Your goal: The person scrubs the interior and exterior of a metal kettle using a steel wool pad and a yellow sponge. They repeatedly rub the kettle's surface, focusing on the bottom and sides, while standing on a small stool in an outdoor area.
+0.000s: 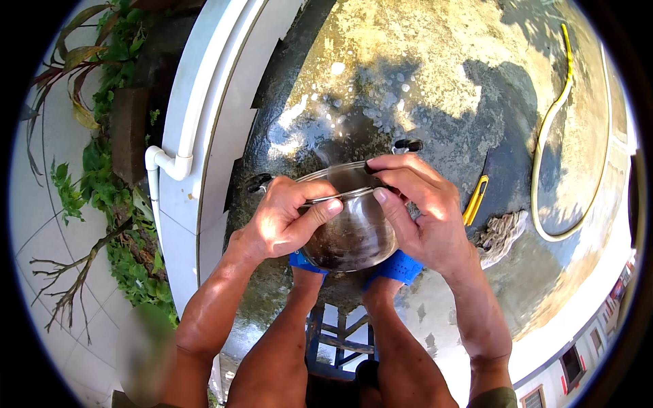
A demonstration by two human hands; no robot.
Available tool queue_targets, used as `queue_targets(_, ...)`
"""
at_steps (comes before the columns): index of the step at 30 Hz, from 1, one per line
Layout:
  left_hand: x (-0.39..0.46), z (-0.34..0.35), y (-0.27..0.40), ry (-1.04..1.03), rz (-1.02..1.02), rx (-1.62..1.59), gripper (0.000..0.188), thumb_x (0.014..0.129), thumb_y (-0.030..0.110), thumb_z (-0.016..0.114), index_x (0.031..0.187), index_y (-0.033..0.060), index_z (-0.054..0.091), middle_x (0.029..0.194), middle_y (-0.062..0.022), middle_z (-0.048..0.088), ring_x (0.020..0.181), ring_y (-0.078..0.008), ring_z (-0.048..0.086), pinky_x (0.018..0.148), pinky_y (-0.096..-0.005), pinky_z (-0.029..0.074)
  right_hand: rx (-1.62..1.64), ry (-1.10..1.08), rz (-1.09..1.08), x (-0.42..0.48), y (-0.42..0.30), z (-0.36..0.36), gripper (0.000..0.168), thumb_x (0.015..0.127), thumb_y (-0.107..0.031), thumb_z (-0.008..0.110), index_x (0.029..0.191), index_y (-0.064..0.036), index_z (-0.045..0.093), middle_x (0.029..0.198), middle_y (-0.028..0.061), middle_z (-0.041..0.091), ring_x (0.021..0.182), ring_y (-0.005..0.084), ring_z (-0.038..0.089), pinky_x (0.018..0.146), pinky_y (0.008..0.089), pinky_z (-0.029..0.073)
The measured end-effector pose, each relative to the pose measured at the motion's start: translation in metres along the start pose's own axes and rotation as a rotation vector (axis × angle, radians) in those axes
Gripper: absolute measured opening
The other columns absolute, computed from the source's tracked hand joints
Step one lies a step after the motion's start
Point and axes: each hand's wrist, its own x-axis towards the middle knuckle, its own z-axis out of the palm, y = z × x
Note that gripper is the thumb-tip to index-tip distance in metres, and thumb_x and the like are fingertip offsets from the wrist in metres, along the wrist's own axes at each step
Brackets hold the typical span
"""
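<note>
A stainless steel pot (352,229) is tilted between my shins, its wall stained brown. My left hand (288,217) grips the near rim on its left side, thumb outside and fingers over the edge. At the rim's right side, my right hand (423,204) pinches a small dark item (371,168), mostly covered by the fingers; its kind cannot be told. The right thumb touches the outer wall just below the rim. Two black-grip handles stick out, a left handle (258,182) and a far handle (408,146). Much of the pot's inside is hidden.
On the wet concrete floor (352,97) lie soap suds, a yellow-handled utility knife (476,200) and a crumpled cloth (502,238). A yellow hose (538,148) curves at right. White pipe (176,166) runs along the tiled ledge (214,153) at left. Blue footwear (400,268) flanks the pot.
</note>
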Motion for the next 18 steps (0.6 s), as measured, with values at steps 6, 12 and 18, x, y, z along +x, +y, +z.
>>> queue_targets(6, 0.035, -0.017, -0.014, 0.042, 0.032, -0.051, 0.022, 0.104, 0.011, 0.077, 0.087, -0.0022, 0.071, 0.075, -0.0029, 0.071, 0.067, -0.0083, 0.062, 0.061, -0.0297, 0.048, 0.321, -0.135, 0.181, 0.006, 0.017, -0.016, 0.017, 0.094, 0.005, 0.07, 0.111, 0.006, 0.071, 0.117, 0.0177, 0.074, 0.098, 0.0311, 0.074, 0.086, 0.0371, 0.058)
queue_targets(12, 0.071, -0.008, -0.018, 0.317, 0.182, -0.083, 0.022, 0.104, 0.01, 0.076, 0.086, -0.001, 0.071, 0.064, 0.0021, 0.055, 0.061, -0.0042, 0.045, 0.055, -0.028, 0.036, 0.143, -0.146, 0.161, 0.022, 0.034, -0.021, 0.021, 0.091, 0.003, 0.074, 0.112, 0.001, 0.074, 0.1, 0.0132, 0.069, 0.092, 0.0274, 0.07, 0.083, 0.0387, 0.057)
queue_targets(18, 0.085, 0.003, -0.009, 0.457, 0.023, 0.019, 0.019, 0.103, 0.011, 0.078, 0.089, 0.0001, 0.072, 0.055, -0.0007, 0.053, 0.053, -0.0061, 0.043, 0.051, -0.0296, 0.037, 0.232, -0.14, 0.207, 0.001, 0.034, 0.0, 0.017, 0.091, 0.005, 0.071, 0.107, 0.0, 0.072, 0.098, 0.0159, 0.069, 0.09, 0.0336, 0.067, 0.082, 0.0422, 0.055)
